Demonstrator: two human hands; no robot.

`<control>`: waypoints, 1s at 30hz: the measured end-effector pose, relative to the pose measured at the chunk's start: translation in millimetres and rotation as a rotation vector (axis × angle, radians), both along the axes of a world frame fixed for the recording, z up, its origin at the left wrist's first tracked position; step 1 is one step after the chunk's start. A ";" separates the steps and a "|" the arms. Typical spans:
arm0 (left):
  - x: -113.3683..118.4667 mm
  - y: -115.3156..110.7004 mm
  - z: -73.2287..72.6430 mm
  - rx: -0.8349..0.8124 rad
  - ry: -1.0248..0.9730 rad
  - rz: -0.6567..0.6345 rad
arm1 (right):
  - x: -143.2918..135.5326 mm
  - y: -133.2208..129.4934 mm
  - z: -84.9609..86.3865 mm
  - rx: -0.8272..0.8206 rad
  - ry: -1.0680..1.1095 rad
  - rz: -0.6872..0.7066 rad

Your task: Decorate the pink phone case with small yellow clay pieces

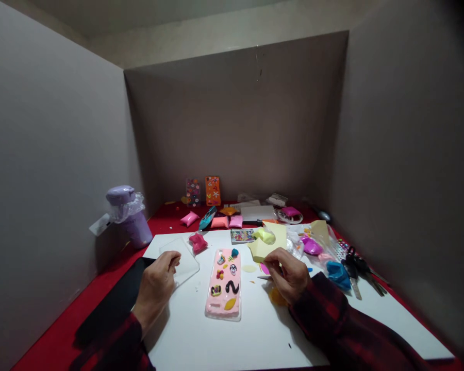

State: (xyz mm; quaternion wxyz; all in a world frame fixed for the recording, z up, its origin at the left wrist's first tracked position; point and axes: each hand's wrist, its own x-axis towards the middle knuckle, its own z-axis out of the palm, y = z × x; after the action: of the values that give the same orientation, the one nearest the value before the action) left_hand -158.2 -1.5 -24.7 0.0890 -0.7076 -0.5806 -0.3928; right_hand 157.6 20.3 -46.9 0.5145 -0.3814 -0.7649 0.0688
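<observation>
A phone case [223, 283] covered in pink clay lies face up on the white board, between my two hands. Small coloured clay shapes decorate it, among them a black curved piece and a yellow leaf. My left hand [157, 284] is closed in a loose pinch above a clear plastic sheet [187, 265]; anything between the fingertips is too small to make out. My right hand [288, 274] is also pinched, beside yellow paper [276, 242]. A thin pointed tip [263, 277] shows below its fingers; whether the hand holds it cannot be told. An orange lump [277, 297] sits under this hand.
A purple bottle [137, 224] stands at left, near a black flat object [112, 301]. Clay packets, including a crimson one [198, 242] and a blue one [337, 274], lie around. Scissors [361, 270] rest at right. Two decorated cases [213, 190] lean against the back wall.
</observation>
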 end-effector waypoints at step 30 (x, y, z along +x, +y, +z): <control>90.2 68.7 5.9 -0.219 0.058 -0.244 | -20.9 11.9 7.0 0.056 -0.241 0.121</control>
State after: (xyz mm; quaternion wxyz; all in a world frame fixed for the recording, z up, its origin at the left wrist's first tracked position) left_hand -68.1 67.1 -18.9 -0.0204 -0.7892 -0.5271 -0.3145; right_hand 136.7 32.3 -39.8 0.4240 -0.3255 -0.8445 0.0321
